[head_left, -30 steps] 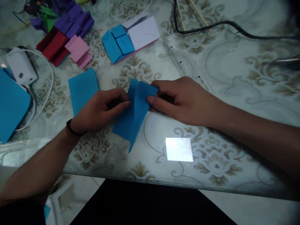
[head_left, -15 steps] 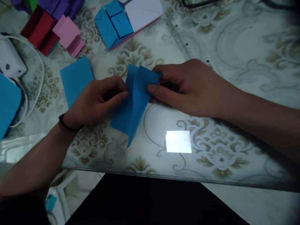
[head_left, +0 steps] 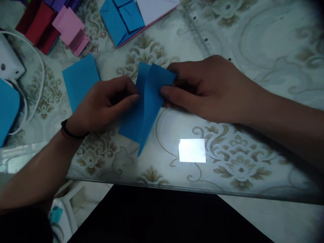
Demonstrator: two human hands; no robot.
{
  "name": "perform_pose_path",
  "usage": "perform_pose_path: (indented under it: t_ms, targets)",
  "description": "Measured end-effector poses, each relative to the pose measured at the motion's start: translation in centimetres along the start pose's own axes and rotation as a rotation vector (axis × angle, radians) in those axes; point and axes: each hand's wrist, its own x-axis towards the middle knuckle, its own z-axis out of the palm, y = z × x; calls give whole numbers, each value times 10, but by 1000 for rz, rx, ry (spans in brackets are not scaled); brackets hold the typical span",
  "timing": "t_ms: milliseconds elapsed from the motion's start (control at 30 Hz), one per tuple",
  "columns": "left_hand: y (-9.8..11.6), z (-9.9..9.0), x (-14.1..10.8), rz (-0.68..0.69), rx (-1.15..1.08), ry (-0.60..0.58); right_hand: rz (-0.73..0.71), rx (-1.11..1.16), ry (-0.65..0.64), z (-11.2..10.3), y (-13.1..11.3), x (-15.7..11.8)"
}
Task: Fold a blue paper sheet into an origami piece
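A creased sheet of blue paper (head_left: 152, 94) is between my two hands, above the patterned table, its right part raised along a lengthwise fold. My left hand (head_left: 108, 103) pinches its left edge, thumb on top. At the upper right corner my right hand (head_left: 199, 89) grips the same sheet between thumb and fingers; some of those fingertips are hidden behind it. Another blue sheet (head_left: 79, 79) lies flat, partly under my left hand and wrist.
Folded red (head_left: 37, 25) and pink paper (head_left: 72, 30) lie at the upper left, with a blue folded piece (head_left: 123, 20) on white and pink paper nearby. A white device (head_left: 10, 60) with a cable sits far left. The table edge (head_left: 162, 188) runs below.
The objects on the table appear slightly higher in the view. Both hands keep their hold on the blue sheet, whose fold looks nearly the same.
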Motion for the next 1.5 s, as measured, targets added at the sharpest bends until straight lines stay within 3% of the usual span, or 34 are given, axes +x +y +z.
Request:
perform_pose_path:
  t_ms: [333,800,1267,1500]
  targets:
    - [-1,-1,-2,4,24,-3,-34,-18,21,1,-1,-1]
    - [3,0,1,-20,-37,18,74,-10,-53,-4,-6,1]
    - [4,0,1,-34,-34,16,3,-43,-14,-3,0,2]
    - [5,0,0,-16,-26,28,63,-34,-35,-4,-6,3]
